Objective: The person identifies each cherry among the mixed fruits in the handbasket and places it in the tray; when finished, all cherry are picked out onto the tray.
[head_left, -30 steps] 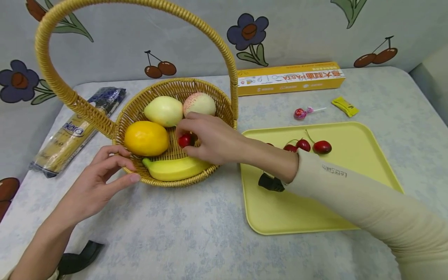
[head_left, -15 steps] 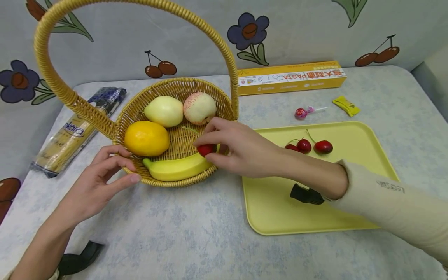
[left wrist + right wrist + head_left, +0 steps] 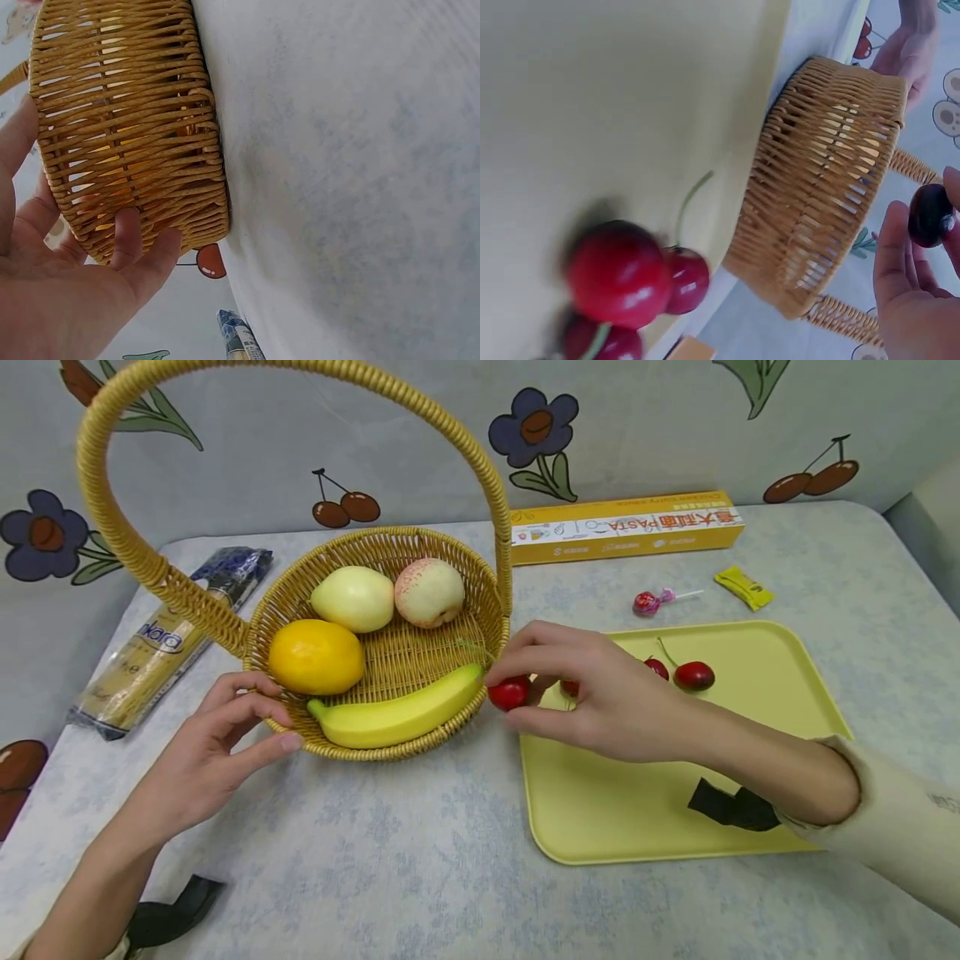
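Observation:
My right hand (image 3: 600, 693) pinches a dark red cherry (image 3: 510, 692) between thumb and fingers, over the gap between basket and tray. In the right wrist view this cherry (image 3: 931, 215) is raised beside the basket. Its thin green stem points toward the wicker basket (image 3: 405, 752). My left hand (image 3: 217, 743) holds the basket's near left rim, its fingers against the woven side (image 3: 127, 142) in the left wrist view. Inside the basket lie a banana (image 3: 397, 714), an orange-yellow mango-like fruit (image 3: 317, 657), a pale yellow fruit (image 3: 352, 599) and a pinkish peach (image 3: 430, 593).
More cherries (image 3: 693, 675) lie on the yellow tray (image 3: 600, 810), partly hidden by my right hand. Behind it are a lollipop (image 3: 647, 602), a yellow wrapped sweet (image 3: 744, 588) and a pasta box (image 3: 626, 531). A spaghetti packet (image 3: 161, 639) lies left of the basket, whose tall handle (image 3: 491, 493) arches overhead.
My right hand has carried the cherry from inside the basket, out over the right rim, toward the tray. My left hand has stayed on the basket.

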`<state>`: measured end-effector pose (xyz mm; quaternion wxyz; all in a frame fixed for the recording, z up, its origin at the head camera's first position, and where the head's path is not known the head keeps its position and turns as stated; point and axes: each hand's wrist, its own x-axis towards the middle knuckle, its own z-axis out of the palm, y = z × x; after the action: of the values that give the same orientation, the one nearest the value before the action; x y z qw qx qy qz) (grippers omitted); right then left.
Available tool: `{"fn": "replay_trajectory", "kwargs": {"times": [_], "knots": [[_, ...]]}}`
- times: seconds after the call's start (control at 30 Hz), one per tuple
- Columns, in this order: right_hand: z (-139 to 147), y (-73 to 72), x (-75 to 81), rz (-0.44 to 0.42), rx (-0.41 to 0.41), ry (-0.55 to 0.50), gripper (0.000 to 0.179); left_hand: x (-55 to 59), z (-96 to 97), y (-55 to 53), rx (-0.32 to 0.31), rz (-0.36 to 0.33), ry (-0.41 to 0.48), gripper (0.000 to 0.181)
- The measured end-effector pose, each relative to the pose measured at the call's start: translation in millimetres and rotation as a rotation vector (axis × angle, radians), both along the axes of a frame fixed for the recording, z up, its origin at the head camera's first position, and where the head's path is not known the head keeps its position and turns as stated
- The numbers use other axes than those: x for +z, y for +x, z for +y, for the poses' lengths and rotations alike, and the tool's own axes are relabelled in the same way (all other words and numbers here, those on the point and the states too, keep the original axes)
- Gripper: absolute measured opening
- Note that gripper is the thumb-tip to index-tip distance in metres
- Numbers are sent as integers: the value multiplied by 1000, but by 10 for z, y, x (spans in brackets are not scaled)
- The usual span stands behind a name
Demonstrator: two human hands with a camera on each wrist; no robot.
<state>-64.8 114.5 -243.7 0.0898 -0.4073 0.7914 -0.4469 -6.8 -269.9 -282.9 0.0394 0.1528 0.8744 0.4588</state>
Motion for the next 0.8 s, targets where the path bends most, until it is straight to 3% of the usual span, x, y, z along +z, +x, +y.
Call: {"fn": "replay_trajectory", "kwargs": {"times": [0.2,0.4,0.8], "knots": [[275,75,-105,-72,-107,47,33,3,12,-2,8,-9,-8,13],[534,150,-215,-95,-157,81,32,-2,22,0,12,-5,-24,12],[988,188,-256,95,-203,295,35,-4,17,6,17,4,-28,13]]}}
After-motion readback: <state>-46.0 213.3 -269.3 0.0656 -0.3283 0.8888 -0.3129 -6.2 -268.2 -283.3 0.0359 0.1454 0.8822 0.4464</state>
